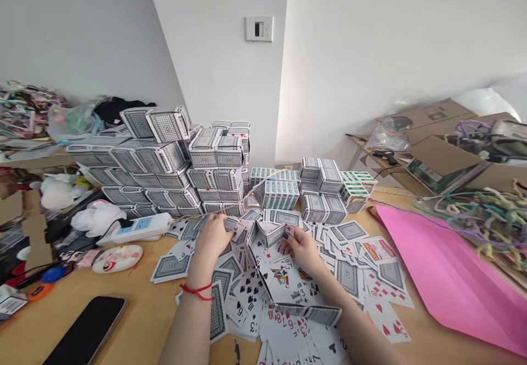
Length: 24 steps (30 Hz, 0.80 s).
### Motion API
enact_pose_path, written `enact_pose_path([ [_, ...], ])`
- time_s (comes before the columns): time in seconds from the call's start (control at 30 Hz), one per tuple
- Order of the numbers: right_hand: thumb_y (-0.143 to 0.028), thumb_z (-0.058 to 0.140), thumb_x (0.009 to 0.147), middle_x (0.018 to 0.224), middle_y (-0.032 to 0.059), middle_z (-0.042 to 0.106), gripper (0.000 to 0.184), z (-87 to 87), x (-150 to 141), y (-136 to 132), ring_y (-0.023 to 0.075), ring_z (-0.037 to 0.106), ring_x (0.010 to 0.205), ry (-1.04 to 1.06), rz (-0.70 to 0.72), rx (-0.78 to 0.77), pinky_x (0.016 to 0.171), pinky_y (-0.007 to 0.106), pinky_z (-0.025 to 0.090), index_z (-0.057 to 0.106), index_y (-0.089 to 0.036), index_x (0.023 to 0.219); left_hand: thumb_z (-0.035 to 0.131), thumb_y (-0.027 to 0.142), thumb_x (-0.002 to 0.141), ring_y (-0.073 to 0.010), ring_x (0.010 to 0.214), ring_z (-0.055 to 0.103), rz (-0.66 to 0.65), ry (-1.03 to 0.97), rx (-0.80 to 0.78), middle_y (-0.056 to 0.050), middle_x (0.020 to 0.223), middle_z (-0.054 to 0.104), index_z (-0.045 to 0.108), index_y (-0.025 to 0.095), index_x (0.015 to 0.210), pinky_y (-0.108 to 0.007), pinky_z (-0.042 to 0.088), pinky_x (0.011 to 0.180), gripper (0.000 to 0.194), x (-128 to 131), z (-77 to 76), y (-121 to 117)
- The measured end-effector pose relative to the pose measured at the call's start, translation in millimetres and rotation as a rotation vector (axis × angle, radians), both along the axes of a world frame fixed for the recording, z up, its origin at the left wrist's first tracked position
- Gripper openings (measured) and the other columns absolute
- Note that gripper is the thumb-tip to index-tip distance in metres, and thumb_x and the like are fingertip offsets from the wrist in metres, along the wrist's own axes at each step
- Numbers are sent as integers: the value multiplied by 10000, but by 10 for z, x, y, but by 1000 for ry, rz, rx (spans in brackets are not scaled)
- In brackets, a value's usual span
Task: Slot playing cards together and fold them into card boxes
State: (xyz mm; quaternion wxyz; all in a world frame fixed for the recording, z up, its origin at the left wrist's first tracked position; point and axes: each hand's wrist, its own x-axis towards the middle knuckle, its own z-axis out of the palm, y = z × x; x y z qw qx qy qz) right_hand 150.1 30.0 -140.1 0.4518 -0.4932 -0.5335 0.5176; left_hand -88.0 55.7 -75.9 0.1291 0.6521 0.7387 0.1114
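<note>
Because the folded-card frame (307, 311) lies between the two forearms, its far end sits closest to the fingers while its near wall slants off toward the right-hand side of the desk's (144, 315) front edge. Its long left wall seems to run front to back, tilted slightly leftward at the far end. The right hand (303, 248) is nearer: its thumb and bent fingers look pinched together on the frame's far right rim. The left hand (214, 234), fingers half curled, is just beyond the far left corner, among loose cards (171, 267); whether it grips one I cannot tell. Card blocks (216, 159) stand behind, toward the desk's back edge.
</note>
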Motion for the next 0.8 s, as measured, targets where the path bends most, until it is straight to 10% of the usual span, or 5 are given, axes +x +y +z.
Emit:
enact_pose_path([
  [0.43, -398, 522, 774, 520, -19, 539, 251, -23, 30, 4, 118, 462, 426, -23, -36, 68, 418, 250, 356, 496, -210, 609, 430, 273, 797, -238, 667, 641, -76, 212, 196, -85, 727, 706, 680, 244, 898, -266, 382, 532, 271, 9, 207, -110],
  [0.6, -414, 531, 783, 592, -36, 554, 300, 58, 28, -17, 129, 522, 470, 126, 18, -20, 445, 248, 408, 493, -221, 1011, 442, 305, 823, -180, 707, 656, -186, -169, 381, -33, 888, 711, 615, 245, 1042, -256, 470, 615, 286, 184, 326, -138],
  [0.8, -405, 612, 747, 696, -41, 566, 266, 91, 12, -11, 178, 633, 675, 494, 56, -31, 656, 352, 506, 415, -250, 836, 434, 236, 832, -155, 864, 646, -371, -621, 432, -32, 1021, 677, 594, 211, 1066, -263, 530, 731, 285, 545, 379, -220],
])
